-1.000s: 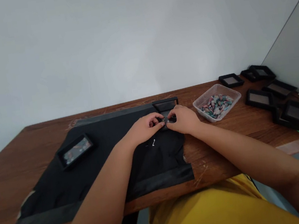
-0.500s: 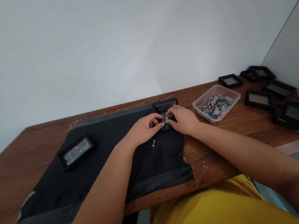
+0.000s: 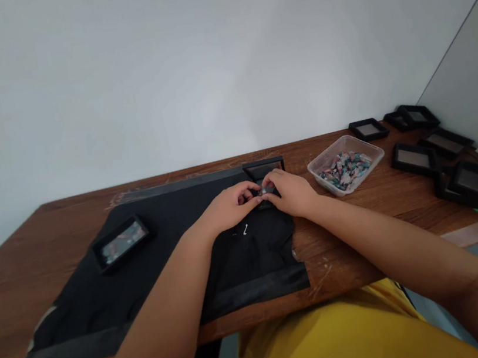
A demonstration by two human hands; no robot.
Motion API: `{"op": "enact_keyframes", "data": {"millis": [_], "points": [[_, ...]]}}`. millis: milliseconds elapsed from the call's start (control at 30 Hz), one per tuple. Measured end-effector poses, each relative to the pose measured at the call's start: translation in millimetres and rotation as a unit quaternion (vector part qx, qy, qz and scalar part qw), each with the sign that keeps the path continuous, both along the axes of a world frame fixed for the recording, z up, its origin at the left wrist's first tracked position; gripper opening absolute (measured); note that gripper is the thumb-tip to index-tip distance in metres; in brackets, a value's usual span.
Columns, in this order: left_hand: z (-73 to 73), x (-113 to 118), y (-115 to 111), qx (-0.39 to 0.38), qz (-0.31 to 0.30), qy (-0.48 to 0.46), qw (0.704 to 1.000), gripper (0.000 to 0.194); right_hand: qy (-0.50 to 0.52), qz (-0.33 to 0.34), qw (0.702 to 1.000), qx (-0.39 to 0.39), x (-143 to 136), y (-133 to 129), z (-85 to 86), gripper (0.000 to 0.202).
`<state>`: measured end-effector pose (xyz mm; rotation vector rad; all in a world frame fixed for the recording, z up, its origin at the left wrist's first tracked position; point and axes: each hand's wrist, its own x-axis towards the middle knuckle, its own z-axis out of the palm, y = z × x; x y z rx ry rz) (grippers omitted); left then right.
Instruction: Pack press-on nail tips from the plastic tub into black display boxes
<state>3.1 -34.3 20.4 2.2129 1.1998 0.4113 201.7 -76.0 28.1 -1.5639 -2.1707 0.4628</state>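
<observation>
My left hand [image 3: 230, 205] and my right hand [image 3: 293, 192] meet over a small black box [image 3: 264, 166] with its windowed lid raised at the back. Thumbs and index fingers are pinched close together over the box's lower part, around small shiny pieces that are too hidden to name. A tiny white scrap [image 3: 245, 229] lies on the black mat [image 3: 174, 223] just in front of the hands. Further left on the mat sits a closed black box [image 3: 121, 243] with a clear window, showing pale and pinkish pieces inside.
A clear plastic tub [image 3: 326, 185] of small multicoloured pieces stands on the wooden table [image 3: 346, 247] right of my hands. Several black windowed boxes [image 3: 413, 155] are spread and stacked at the table's right end. A pale wall [image 3: 163, 83] runs along the back edge.
My right fingers have shifted slightly left, closer to the left fingertips over the box. The boxes, tub and mat stay where they were.
</observation>
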Motion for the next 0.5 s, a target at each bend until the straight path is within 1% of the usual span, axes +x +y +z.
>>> {"op": "enact_keyframes", "data": {"millis": [300, 500], "points": [[-0.5, -0.4, 0.1, -0.009, 0.0, 0.001, 1.0, 0.043, -0.021, 0.007, 1.0, -0.019, 0.4, -2.5, 7.2, 0.02], [-1.3, -0.6, 0.3, -0.02, 0.004, -0.005, 1.0, 0.043, -0.041, 0.004, 0.999, -0.028, 0.2, -2.7, 8.7, 0.023]]}}
